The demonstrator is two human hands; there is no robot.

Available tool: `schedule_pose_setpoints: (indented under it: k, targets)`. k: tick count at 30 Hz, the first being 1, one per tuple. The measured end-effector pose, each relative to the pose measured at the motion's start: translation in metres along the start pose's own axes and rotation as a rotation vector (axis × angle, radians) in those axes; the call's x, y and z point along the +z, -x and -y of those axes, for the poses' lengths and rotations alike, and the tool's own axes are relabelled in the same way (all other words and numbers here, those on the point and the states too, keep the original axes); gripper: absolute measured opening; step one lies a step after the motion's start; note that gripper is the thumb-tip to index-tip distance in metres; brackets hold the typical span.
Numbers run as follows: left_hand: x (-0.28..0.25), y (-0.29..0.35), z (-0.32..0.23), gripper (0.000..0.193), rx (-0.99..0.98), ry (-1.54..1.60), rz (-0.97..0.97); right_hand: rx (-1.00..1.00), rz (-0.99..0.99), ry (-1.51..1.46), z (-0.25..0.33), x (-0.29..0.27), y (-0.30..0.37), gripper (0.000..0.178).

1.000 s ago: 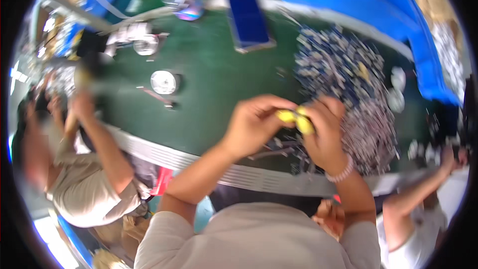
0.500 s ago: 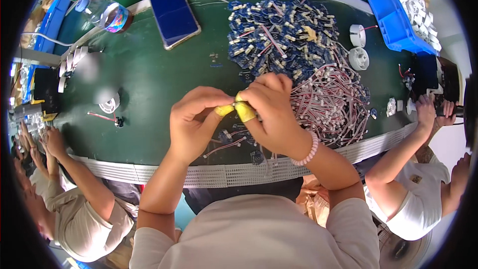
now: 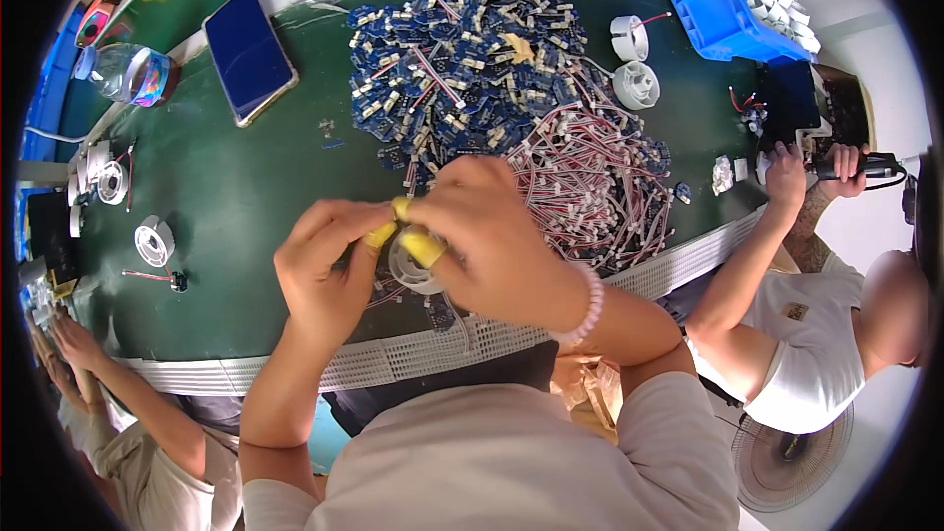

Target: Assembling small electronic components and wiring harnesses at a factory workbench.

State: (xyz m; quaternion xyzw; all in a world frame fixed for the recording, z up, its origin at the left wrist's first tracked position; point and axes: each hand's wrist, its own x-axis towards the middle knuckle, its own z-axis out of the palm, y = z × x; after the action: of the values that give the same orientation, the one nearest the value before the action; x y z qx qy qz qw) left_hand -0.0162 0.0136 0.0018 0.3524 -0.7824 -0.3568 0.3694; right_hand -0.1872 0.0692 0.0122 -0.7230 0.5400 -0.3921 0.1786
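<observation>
My left hand (image 3: 324,261) and my right hand (image 3: 497,241) meet above the near part of the green table, fingertips pinched together. Yellow wraps cover several of the fingertips. Whatever small thing sits between them is hidden by the fingers. Just under the right fingers shows part of a round white plastic housing (image 3: 411,270), mostly covered by the hand. Below it, near the table edge, lies a small blue circuit board (image 3: 439,312) with thin wires beside it. A pink beaded bracelet (image 3: 590,305) circles my right wrist.
Beyond my hands spreads a heap of blue circuit boards (image 3: 462,64), with a pile of red-and-white wired connectors (image 3: 590,182) beside it. White housings (image 3: 636,86) stand right; another (image 3: 153,241) lies left. A tablet (image 3: 249,54), bottle (image 3: 133,76) and blue bin (image 3: 723,5) sit farther out. People work at both sides.
The whole view has shifted, so the table's things sit farther left. A white housing now shows beneath my right fingers. Both hands stay pinched together.
</observation>
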Motion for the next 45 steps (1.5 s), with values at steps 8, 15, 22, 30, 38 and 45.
schedule_pose_setpoints:
  k: [8,15,22,30,38,45]
  targets:
    - [-0.004,0.001,0.016,0.018,-0.333,0.466,-0.112,0.296,-0.157,0.460,-0.040,-0.066,0.017,0.017]
    - [-0.006,0.004,0.021,0.019,-0.335,0.520,-0.131,0.311,-0.181,0.486,-0.047,-0.036,0.003,0.014]
    - [-0.013,0.002,0.018,0.022,-0.334,0.652,-0.023,0.048,-0.297,0.074,-0.021,-0.029,-0.026,0.020]
    - [-0.020,0.003,0.015,0.026,-0.332,0.808,0.060,-0.033,-0.337,0.328,-0.003,-0.031,-0.028,0.018]
    - [-0.022,0.004,0.012,0.026,-0.424,0.909,0.093,0.080,-0.218,0.059,-0.003,-0.005,-0.026,0.020]
    - [-0.017,0.005,0.016,0.024,-0.433,0.941,0.105,-0.200,-0.116,0.153,0.007,0.016,-0.021,0.021]
